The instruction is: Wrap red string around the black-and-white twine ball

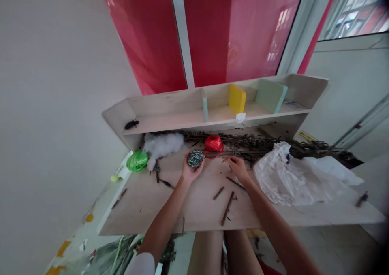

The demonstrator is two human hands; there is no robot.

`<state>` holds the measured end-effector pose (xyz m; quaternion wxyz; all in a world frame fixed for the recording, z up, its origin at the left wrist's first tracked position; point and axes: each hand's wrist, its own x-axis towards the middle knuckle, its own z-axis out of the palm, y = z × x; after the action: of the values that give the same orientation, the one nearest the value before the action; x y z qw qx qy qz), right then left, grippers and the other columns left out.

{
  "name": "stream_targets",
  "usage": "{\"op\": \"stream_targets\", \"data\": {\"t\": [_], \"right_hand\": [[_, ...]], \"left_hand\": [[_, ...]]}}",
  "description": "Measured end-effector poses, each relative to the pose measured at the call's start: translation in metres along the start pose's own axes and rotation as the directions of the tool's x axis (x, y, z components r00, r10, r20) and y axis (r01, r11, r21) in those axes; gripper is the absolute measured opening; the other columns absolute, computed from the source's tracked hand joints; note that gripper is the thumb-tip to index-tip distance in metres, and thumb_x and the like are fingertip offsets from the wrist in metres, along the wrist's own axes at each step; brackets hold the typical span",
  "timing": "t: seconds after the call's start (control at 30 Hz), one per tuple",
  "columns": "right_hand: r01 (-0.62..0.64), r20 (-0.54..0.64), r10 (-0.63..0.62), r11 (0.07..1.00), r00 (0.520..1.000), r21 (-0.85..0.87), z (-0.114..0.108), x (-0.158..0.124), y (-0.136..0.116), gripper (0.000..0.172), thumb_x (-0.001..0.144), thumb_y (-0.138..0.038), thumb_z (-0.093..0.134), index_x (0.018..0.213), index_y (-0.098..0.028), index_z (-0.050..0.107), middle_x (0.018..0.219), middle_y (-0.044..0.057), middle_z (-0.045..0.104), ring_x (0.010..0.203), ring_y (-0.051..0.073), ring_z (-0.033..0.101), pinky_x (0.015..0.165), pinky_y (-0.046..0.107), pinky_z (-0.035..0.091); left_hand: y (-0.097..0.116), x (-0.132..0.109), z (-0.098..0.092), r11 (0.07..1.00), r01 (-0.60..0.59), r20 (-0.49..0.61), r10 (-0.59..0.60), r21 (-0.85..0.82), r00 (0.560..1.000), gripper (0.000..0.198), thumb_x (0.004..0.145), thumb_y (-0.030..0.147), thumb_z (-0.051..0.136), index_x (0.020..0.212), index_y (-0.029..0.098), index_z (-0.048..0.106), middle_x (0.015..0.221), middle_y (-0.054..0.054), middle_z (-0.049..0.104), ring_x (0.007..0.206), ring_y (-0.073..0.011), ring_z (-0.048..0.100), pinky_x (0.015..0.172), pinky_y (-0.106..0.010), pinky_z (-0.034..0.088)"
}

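Observation:
In my left hand rests a round ball of dark green and white twine, with my fingers curled round it. My right hand is held over the desk to its right, thumb and fingertips pinched together. Whatever lies between those fingertips is too small to make out. Just behind and between my hands sits a ball of red plastic string, its loose strand trailing down toward the desk. A pair of scissors with black handles lies just behind my right hand.
Brown twigs are scattered on the desk. White stuffing and a green string ball lie at left. A crumpled white plastic bag covers the right side. Dried branches lie under the shelf.

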<state>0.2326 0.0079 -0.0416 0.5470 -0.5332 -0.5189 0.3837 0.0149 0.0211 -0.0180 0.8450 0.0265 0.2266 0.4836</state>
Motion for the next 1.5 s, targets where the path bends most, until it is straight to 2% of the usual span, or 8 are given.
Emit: {"op": "stream_targets", "data": {"t": [0.07,0.2,0.4,0.57,0.87,1.13,1.33,1.5], "right_hand": [[0.021,-0.095,-0.024,0.999,0.995,-0.029,0.000,0.003,0.004,0.035,0.065,-0.047,0.056,0.057,-0.014,0.063,0.049,-0.001,0.047,0.050,0.011,0.037,0.049,0.024,0.029],[0.012,-0.237,-0.045,0.990,0.970,-0.141,-0.001,0.005,0.007,0.035,0.066,-0.047,0.055,0.059,-0.013,0.061,0.051,0.000,0.048,0.052,0.012,0.039,0.051,0.025,0.030],[-0.012,-0.369,-0.090,0.964,0.925,-0.266,-0.004,0.011,0.010,0.039,0.072,-0.051,0.051,0.059,-0.015,0.057,0.052,0.001,0.051,0.052,0.013,0.040,0.052,0.025,0.030],[-0.014,-0.384,-0.122,0.943,0.915,-0.333,-0.004,0.014,0.013,0.042,0.074,-0.054,0.050,0.059,-0.015,0.057,0.051,0.000,0.048,0.051,0.012,0.039,0.052,0.025,0.030],[-0.036,-0.369,-0.084,0.952,0.926,-0.305,-0.001,0.014,0.005,0.047,0.072,-0.060,0.052,0.057,-0.016,0.055,0.049,-0.001,0.043,0.050,0.012,0.035,0.048,0.025,0.029],[-0.053,-0.374,-0.070,0.950,0.925,-0.309,-0.001,0.016,0.009,0.050,0.073,-0.063,0.051,0.061,-0.015,0.057,0.051,-0.001,0.044,0.051,0.012,0.035,0.048,0.025,0.029],[-0.081,-0.390,-0.052,0.945,0.919,-0.318,-0.003,0.017,0.011,0.049,0.072,-0.063,0.054,0.061,-0.015,0.057,0.051,-0.002,0.043,0.050,0.011,0.035,0.049,0.025,0.028],[-0.079,-0.399,-0.064,0.940,0.915,-0.332,-0.004,0.018,0.008,0.050,0.072,-0.064,0.054,0.061,-0.015,0.058,0.052,-0.001,0.044,0.051,0.011,0.036,0.050,0.025,0.029]], "left_hand": [[-0.003,0.011,0.010,0.998,0.033,0.047,-0.031,-0.058,0.998,0.051,0.083,0.045,0.048,0.120,0.011,0.053,0.093,-0.013,0.067,0.080,-0.0181,0.066,0.065,-0.026,0.056],[-0.015,0.032,0.022,0.994,0.066,0.068,-0.061,-0.087,0.996,0.053,0.083,0.046,0.047,0.122,0.010,0.051,0.093,-0.013,0.067,0.082,-0.0184,0.066,0.066,-0.026,0.055],[-0.020,0.050,0.010,0.988,0.108,0.061,-0.102,-0.110,0.993,0.053,0.081,0.045,0.048,0.122,0.012,0.051,0.092,-0.013,0.067,0.081,-0.0184,0.065,0.067,-0.026,0.054],[-0.014,0.056,0.001,0.982,0.158,0.084,-0.150,-0.104,0.985,0.054,0.078,0.046,0.050,0.120,0.012,0.051,0.091,-0.013,0.067,0.078,-0.0184,0.064,0.063,-0.025,0.052],[-0.013,0.058,0.000,0.970,0.222,0.112,-0.210,-0.104,0.971,0.053,0.076,0.047,0.050,0.115,0.010,0.054,0.095,-0.013,0.066,0.071,-0.0172,0.063,0.059,-0.026,0.050],[-0.008,0.059,-0.001,0.973,0.216,0.102,-0.207,-0.080,0.973,0.053,0.075,0.046,0.051,0.115,0.011,0.055,0.093,-0.013,0.067,0.072,-0.0185,0.063,0.059,-0.027,0.050],[-0.008,0.059,-0.002,0.971,0.226,0.100,-0.219,-0.073,0.971,0.049,0.075,0.047,0.050,0.107,0.011,0.058,0.091,-0.014,0.067,0.071,-0.0177,0.061,0.058,-0.025,0.048],[-0.009,0.061,-0.008,0.972,0.235,0.143,-0.231,-0.009,0.962,0.048,0.074,0.048,0.051,0.107,0.014,0.059,0.092,-0.013,0.066,0.070,-0.0173,0.060,0.057,-0.025,0.047]]}}
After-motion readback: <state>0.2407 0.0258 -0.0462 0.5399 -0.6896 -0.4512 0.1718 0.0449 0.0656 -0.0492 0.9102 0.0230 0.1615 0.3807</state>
